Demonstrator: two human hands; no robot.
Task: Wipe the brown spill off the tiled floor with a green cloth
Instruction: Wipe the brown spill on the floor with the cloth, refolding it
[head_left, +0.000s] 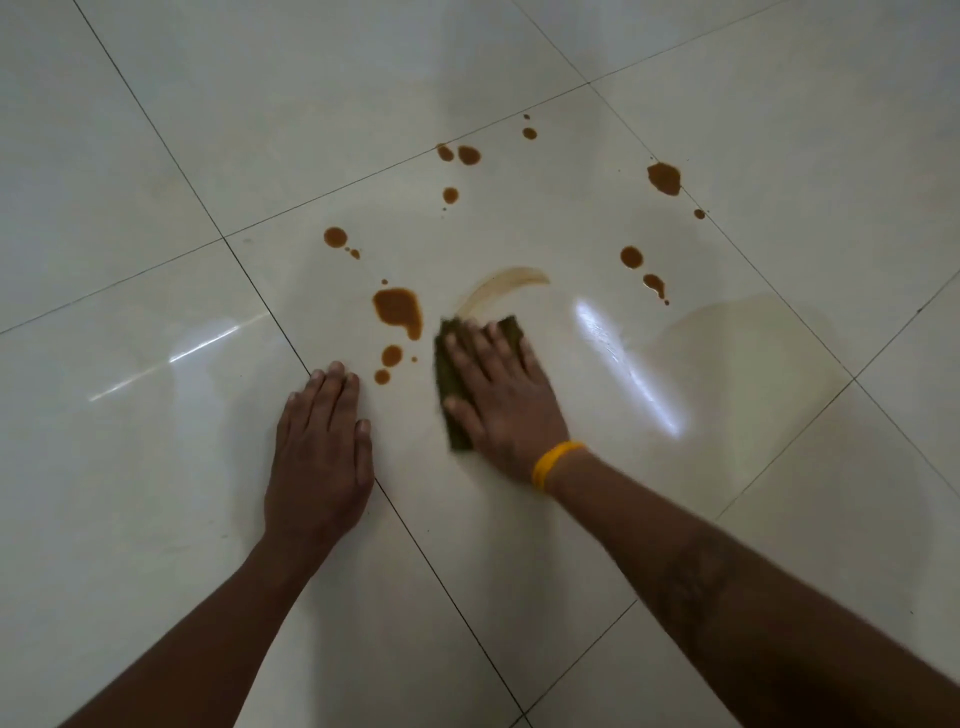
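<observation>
Brown spill lies in scattered puddles on the pale tiled floor (156, 467). The largest puddle (399, 309) sits just left of a dark green cloth (450, 384). My right hand (501, 395), with a yellow band on the wrist, presses flat on that cloth, fingers spread. A thin brown smear (506, 286) curves away from the cloth's far edge. My left hand (322, 447) rests flat on the bare tile to the left, holding nothing. Smaller drops lie near it (390, 356) and farther off (664, 178), (468, 155), (631, 257), (335, 237).
Dark grout lines cross the floor diagonally. A bright glare patch (623, 358) shines on the tile right of the cloth, and a faint wet sheen (727, 332) spreads beyond it.
</observation>
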